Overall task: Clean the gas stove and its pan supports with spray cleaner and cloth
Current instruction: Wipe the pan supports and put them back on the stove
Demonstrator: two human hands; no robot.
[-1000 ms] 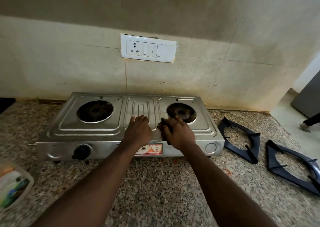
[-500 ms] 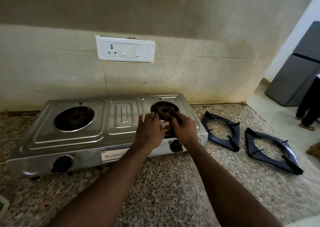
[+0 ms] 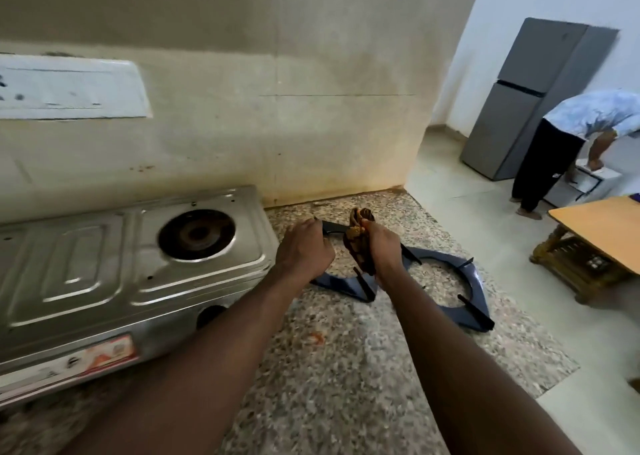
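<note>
Left hand [image 3: 304,250] is curled round the far corner of the dark blue square metal pan support [image 3: 334,285], which sits on the speckled granite desk [image 3: 346,368] just right of the ribbed stainless-steel gas stove [image 3: 121,264]. Right hand [image 3: 386,255] grips a crumpled brown cloth [image 3: 358,243] above it. A second blue pan support [image 3: 475,281] lies beside the first.

Stove [image 3: 131,264] takes the left of the counter [image 3: 346,385], its back edge close to the wall [image 3: 311,125]. Right of it, near pan support [image 3: 346,290] and far pan support [image 3: 474,281] lie flat, just beside each other, prongs up. Your left hand [image 3: 304,250] grips the near one; your right hand [image 3: 384,252] holds the cloth [image 3: 358,246] over it. Bare granite lies toward you, in front of both supports.
</note>
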